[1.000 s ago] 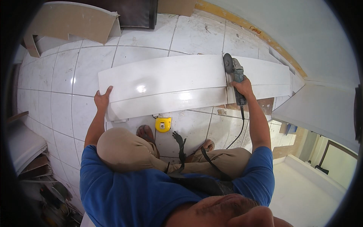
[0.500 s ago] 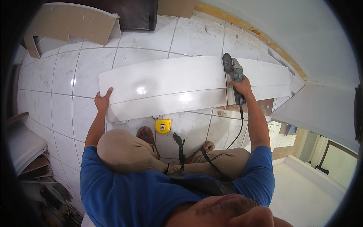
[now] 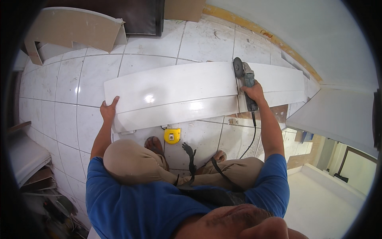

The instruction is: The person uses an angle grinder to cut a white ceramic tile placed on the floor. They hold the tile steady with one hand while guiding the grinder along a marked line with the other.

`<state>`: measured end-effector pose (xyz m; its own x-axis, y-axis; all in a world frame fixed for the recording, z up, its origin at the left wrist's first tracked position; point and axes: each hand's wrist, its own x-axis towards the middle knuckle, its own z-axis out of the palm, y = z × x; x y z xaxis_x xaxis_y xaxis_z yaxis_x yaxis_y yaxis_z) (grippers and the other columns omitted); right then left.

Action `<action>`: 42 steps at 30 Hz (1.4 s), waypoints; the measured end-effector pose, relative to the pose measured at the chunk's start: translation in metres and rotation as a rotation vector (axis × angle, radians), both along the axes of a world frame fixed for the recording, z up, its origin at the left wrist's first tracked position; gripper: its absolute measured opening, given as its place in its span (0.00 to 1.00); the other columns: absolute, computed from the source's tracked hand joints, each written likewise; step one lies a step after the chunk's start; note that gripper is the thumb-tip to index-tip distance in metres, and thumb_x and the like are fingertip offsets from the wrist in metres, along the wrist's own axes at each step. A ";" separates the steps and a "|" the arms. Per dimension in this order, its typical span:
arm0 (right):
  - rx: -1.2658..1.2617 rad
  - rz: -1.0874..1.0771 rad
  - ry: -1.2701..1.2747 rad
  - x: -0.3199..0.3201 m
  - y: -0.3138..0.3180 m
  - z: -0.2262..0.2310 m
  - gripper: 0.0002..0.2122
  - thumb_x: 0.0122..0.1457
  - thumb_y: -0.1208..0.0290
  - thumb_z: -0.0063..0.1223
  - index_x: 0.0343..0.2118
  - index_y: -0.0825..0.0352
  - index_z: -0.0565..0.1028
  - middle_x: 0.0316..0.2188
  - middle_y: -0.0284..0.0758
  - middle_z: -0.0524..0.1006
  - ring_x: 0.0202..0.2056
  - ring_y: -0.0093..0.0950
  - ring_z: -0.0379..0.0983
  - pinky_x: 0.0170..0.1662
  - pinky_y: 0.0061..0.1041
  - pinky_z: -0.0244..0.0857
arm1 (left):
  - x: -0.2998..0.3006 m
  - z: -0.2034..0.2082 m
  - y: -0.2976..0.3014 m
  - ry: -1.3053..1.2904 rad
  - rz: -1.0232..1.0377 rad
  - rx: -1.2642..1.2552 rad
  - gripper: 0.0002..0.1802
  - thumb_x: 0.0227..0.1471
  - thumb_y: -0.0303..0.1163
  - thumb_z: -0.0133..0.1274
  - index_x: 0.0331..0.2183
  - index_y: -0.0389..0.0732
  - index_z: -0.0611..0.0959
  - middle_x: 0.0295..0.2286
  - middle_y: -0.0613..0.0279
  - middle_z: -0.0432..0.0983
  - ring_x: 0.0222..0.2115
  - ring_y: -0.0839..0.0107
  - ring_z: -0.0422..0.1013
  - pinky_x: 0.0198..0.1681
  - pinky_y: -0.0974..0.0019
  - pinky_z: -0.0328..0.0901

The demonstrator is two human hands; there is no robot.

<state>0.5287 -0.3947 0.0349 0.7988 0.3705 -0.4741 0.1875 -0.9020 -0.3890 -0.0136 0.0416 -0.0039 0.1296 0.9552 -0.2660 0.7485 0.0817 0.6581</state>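
Observation:
A long white panel (image 3: 175, 85) with a lengthwise line lies across the tiled floor before me. My left hand (image 3: 108, 109) grips its left end, thumb on top and the other fingers partly hidden at the edge. My right hand (image 3: 253, 92) is wrapped round the body of an angle grinder (image 3: 248, 79). The grinder's dark disc (image 3: 238, 67) points away from me, beside a dark narrow line across the panel. Right of that line lies a shorter white piece (image 3: 278, 79). Whether the disc touches the panel, I cannot tell.
A yellow tape measure (image 3: 172, 136) rests on the floor near my feet. The grinder's black cord (image 3: 251, 141) runs back toward my right leg. Brown-faced offcuts (image 3: 75, 28) stand at the far left. Right of me is a white tray-like panel (image 3: 318, 199); tools and scraps (image 3: 55, 203) clutter the lower left.

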 end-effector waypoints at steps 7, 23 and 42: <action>0.002 0.002 -0.006 -0.006 0.000 0.006 0.37 0.39 0.55 0.68 0.51 0.77 0.73 0.44 0.54 0.80 0.46 0.45 0.79 0.51 0.36 0.71 | -0.003 -0.003 0.003 0.045 -0.001 0.009 0.39 0.39 0.53 0.74 0.40 0.27 0.82 0.36 0.48 0.83 0.37 0.62 0.79 0.45 0.62 0.72; 0.027 -0.018 -0.014 -0.006 0.000 0.006 0.36 0.38 0.56 0.68 0.49 0.76 0.74 0.42 0.53 0.81 0.45 0.44 0.79 0.50 0.36 0.72 | 0.000 0.001 -0.001 0.023 -0.012 0.034 0.38 0.41 0.52 0.73 0.41 0.27 0.83 0.36 0.48 0.84 0.37 0.62 0.79 0.45 0.62 0.72; 0.060 0.003 -0.061 0.008 0.011 -0.008 0.35 0.39 0.56 0.69 0.48 0.76 0.75 0.41 0.52 0.81 0.43 0.43 0.79 0.48 0.36 0.72 | -0.002 -0.005 0.002 0.014 0.001 0.034 0.38 0.40 0.53 0.73 0.40 0.27 0.82 0.35 0.48 0.84 0.35 0.62 0.80 0.43 0.62 0.72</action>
<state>0.5365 -0.3839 0.0274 0.8245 0.3990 -0.4012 0.2151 -0.8768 -0.4300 -0.0154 0.0431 -0.0093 0.1249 0.9638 -0.2356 0.7578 0.0606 0.6496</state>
